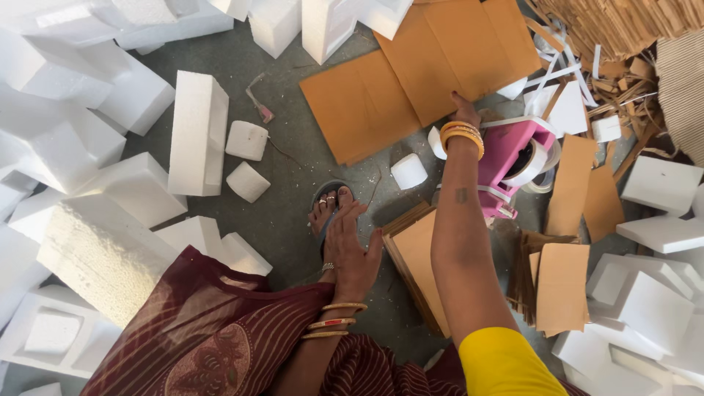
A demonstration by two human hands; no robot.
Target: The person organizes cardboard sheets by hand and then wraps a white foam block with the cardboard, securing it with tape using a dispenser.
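Note:
My right hand reaches forward and its fingers rest on the near edge of a flat brown cardboard sheet lying on the floor; whether it grips the sheet is unclear. Just right of that wrist sits a pink tape dispenser with a white tape roll. My left hand hangs open above my sandalled foot, fingers spread and holding nothing. A stack of smaller cardboard pieces lies under my right forearm.
White foam blocks and moulded foam pieces crowd the left side and the lower right. Small foam cubes lie on the grey floor. Cardboard strips and scraps pile at the top right, more cut sheets at the right.

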